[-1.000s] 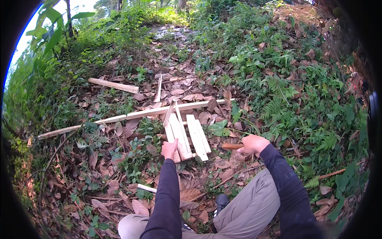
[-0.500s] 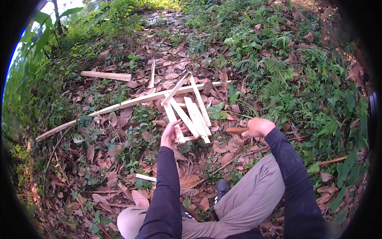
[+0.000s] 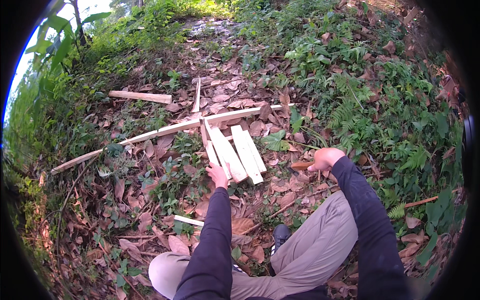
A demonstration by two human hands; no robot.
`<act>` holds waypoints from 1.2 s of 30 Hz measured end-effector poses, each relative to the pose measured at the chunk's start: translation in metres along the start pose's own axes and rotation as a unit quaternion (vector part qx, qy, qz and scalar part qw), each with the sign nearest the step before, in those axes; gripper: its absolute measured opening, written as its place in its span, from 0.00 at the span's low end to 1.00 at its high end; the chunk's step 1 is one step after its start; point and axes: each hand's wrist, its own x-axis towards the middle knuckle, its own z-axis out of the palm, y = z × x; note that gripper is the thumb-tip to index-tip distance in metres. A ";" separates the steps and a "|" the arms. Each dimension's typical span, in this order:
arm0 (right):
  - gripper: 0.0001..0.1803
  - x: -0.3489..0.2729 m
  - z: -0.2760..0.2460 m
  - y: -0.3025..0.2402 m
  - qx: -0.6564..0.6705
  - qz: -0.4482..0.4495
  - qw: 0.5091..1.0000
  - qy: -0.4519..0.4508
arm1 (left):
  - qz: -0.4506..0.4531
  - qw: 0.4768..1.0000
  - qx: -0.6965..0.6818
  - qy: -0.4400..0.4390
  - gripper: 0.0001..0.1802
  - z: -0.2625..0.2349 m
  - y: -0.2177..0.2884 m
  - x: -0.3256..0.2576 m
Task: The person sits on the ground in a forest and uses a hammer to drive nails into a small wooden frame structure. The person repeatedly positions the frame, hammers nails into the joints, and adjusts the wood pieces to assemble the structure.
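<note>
Wooden slats (image 3: 235, 152) under left hand (image 3: 218, 175)

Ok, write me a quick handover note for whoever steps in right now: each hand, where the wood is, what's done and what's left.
Left hand: resting on the near ends of the split wood slats, which lie side by side on the leaf litter.
Right hand: closed around a wooden tool handle; the tool's working end is hidden among the leaves.
Wood: a long thin pole lies across behind the slats; a short plank sits farther back on the left; one small strip lies near the left knee.
Done: several slats gathered in one group.
Left: the stray pieces remain apart from the group.
</note>
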 end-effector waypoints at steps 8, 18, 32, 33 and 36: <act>0.32 0.008 0.005 0.009 0.018 0.008 1.000 -0.013 | 0.107 0.972 0.180 -0.105 0.60 0.042 0.022 -0.062; 0.33 0.024 -0.018 -0.024 0.024 -0.029 0.999 0.003 | 0.086 0.957 0.241 -0.137 0.67 0.016 -0.012 -0.047; 0.32 0.010 -0.031 -0.036 0.013 -0.093 0.995 0.045 | 0.261 0.940 0.219 -0.032 0.58 0.016 -0.026 0.001; 0.32 0.013 -0.020 -0.020 0.015 -0.075 0.996 0.038 | 0.244 0.937 0.232 -0.093 0.56 0.025 0.004 -0.011; 0.35 0.022 -0.014 -0.012 0.009 -0.068 0.997 0.029 | 0.256 0.915 0.301 -0.078 0.50 0.027 0.025 -0.033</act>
